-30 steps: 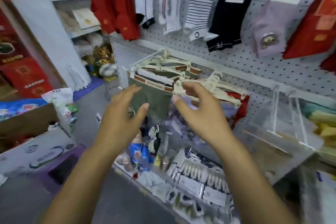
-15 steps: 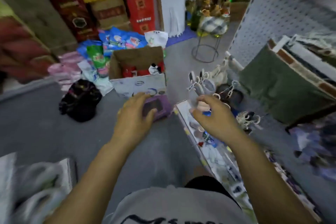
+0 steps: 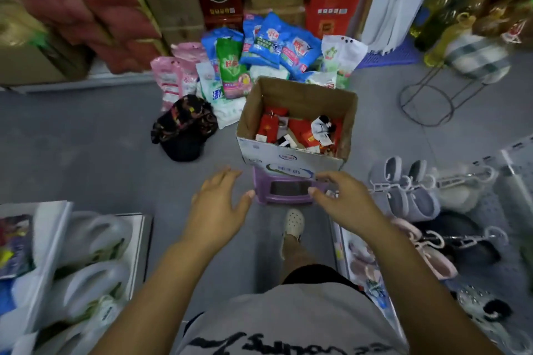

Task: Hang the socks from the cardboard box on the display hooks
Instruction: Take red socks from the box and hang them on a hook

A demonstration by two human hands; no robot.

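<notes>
Head view. Your left hand (image 3: 216,204) and right hand (image 3: 343,199) are both out in front of you, fingers loose and spread. They hold nothing and touch nothing.

The cardboard box (image 3: 291,157) stands open-topped on a purple stool (image 3: 288,192) on the floor, just beyond your fingertips. The socks (image 3: 288,128) lie in a loose heap across the bottom of the box. Most are red packs, with one white-and-black pair near the right wall.

Your foot in a white clog (image 3: 294,223) is just short of the stool. Detergent bags (image 3: 274,43) are piled on the floor behind the box's far edge. Slippers (image 3: 403,190) hang on the pegboard to your right. No sock hooks are in frame.

Judgement: the step in hand is the reach for stock, and nothing is picked yet. Next, lower one hand over the near rim and pinch a single pack off the top of the heap. Lift it clear of the walls, then turn toward the display. Which hook it goes on cannot be told from here.
</notes>
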